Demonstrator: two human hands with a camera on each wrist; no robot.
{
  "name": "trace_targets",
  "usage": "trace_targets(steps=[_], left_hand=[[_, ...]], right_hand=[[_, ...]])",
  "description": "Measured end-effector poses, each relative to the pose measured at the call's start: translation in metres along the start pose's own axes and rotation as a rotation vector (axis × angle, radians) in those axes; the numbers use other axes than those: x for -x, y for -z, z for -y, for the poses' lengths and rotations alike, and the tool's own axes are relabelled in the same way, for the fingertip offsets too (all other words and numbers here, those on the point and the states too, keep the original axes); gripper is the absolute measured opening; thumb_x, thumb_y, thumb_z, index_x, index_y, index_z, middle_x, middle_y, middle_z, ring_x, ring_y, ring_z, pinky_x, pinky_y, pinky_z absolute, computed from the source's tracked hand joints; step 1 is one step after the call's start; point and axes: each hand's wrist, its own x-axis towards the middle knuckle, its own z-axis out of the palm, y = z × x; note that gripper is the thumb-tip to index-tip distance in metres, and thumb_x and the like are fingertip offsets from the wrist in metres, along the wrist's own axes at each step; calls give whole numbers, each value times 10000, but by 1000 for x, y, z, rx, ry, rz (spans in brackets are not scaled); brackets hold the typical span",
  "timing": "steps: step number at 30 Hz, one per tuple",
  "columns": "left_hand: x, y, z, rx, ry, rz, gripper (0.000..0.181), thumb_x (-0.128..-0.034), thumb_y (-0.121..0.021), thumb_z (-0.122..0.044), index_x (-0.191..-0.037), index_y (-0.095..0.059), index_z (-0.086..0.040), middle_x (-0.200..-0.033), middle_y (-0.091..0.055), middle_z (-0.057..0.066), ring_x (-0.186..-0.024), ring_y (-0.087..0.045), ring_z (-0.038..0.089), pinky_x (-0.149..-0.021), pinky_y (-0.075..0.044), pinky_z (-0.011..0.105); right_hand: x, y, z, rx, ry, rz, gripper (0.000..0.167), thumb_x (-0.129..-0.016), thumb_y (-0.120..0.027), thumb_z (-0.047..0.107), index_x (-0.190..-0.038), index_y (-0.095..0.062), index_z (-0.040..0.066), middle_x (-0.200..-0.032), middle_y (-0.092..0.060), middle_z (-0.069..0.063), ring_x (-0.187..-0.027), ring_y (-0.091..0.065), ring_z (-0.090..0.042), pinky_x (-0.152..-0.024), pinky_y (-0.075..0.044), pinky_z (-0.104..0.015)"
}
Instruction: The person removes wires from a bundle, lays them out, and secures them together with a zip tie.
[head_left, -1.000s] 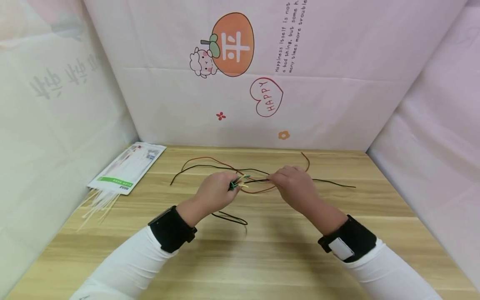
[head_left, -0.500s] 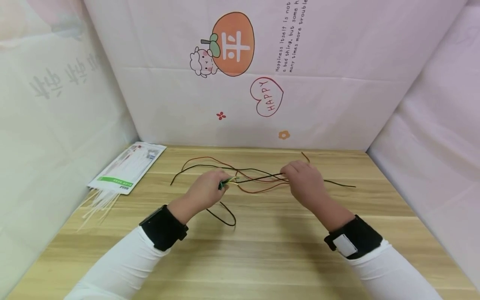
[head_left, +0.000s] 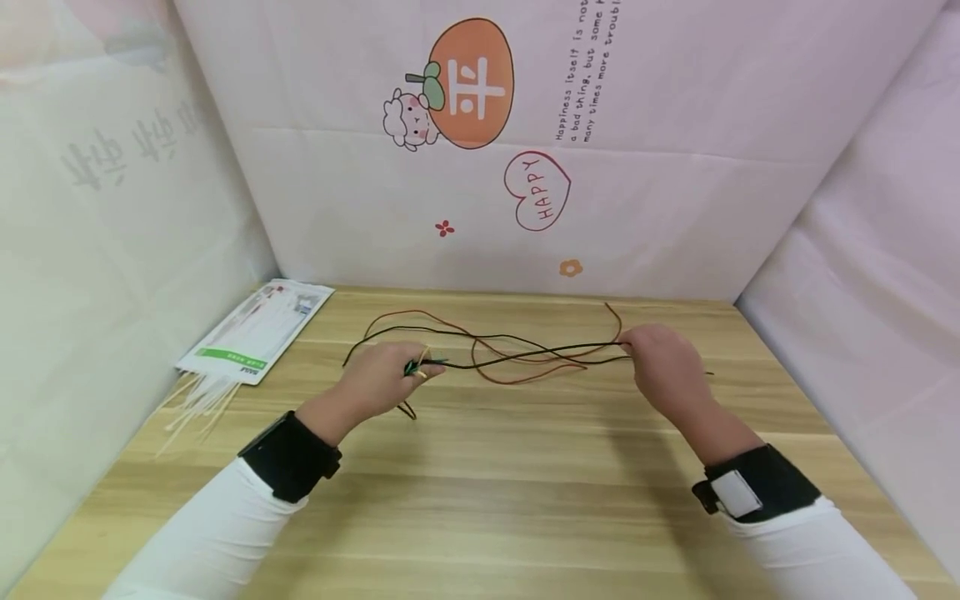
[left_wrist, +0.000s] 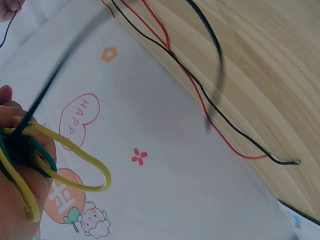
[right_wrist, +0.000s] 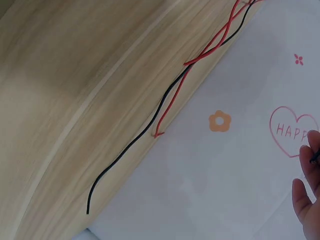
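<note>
Left grip (head_left: 375, 379) clutching green-yellow wires (left_wrist: 76, 149) | right grip (head_left: 667, 367) pinching black wire (head_left: 525, 354) | red wires (head_left: 512, 383) beneath | white packet (head_left: 258, 329) far left

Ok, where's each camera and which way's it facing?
Head: on the head, facing forward and down at the table; left hand, right hand and sleeves show.
Left wrist: on that wrist, toward wires and backdrop; both hands partly show.
Right wrist: likewise, toward wires and backdrop; right hand partly shows.
Both wrist views share the HAPPY heart.

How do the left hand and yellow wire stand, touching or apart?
Touching: the left wrist view shows the left hand gripping the looped yellow wire.
</note>
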Motion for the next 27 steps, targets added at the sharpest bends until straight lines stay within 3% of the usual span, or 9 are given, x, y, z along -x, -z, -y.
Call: trace_targets(steps=[5, 9, 13, 16, 20, 23, 27], left_hand=[[4, -2, 11, 57, -24, 42, 271, -966, -588, -266, -740, -478, -163, -632, -392, -48, -599, -394, 120, -596, -353, 284], [6, -2, 18, 111, -27, 52, 318, -984, -539, -348, -747, -476, -147, -632, -412, -16, -587, -404, 141, -624, -383, 309], [8, 0, 23, 163, 4, 57, 261, -988, -536, -340, -930, -635, -106, -830, -629, 22, -752, -570, 178, -730, -477, 371], [10, 1, 25, 168, -2, 79, 178, -962, -600, -266, -1007, -676, -111, -936, -679, 9, -795, -584, 156, -731, -494, 360], [12, 3, 26, 193, -31, 134, 83, -918, -663, -156, -854, -654, -104, -762, -608, -28, -649, -469, 113, -613, -426, 281], [13, 4, 29, 207, -5, 153, 80, -905, -669, -103, -826, -660, -95, -764, -605, -27, -658, -459, 109, -611, -413, 270], [14, 5, 35, 128, 34, 160, 83, -917, -658, -123, -836, -659, -106, -822, -627, -16, -692, -481, 123, -642, -432, 296]], right_hand=[[2, 3, -6, 23, 7, -12, 78, -874, -638, -25, -940, -677, -10, -894, -680, -169, -830, -637, -364, -683, -513, -504], [3, 4, -11, 41, 21, -25, 80, -851, -653, -33, -926, -673, -14, -885, -679, -167, -821, -635, -365, -677, -511, -505], [6, 3, -16, 56, -17, -32, 61, -869, -650, -2, -915, -686, -18, -872, -680, -181, -794, -640, -369, -654, -515, -507], [9, 1, -20, 48, -32, -20, 66, -878, -636, -13, -924, -679, -33, -877, -676, -195, -812, -639, -377, -687, -513, -511], [11, -1, -23, 35, -24, 3, 79, -875, -630, -35, -936, -678, -46, -886, -675, -201, -845, -632, -389, -732, -507, -521], [11, -1, -25, 38, -40, -4, 73, -879, -633, -20, -929, -685, -32, -887, -678, -196, -836, -633, -386, -718, -510, -520], [9, 1, -25, 37, -36, -16, 74, -884, -636, -1, -935, -683, -27, -881, -680, -195, -814, -635, -384, -690, -514, -519]])
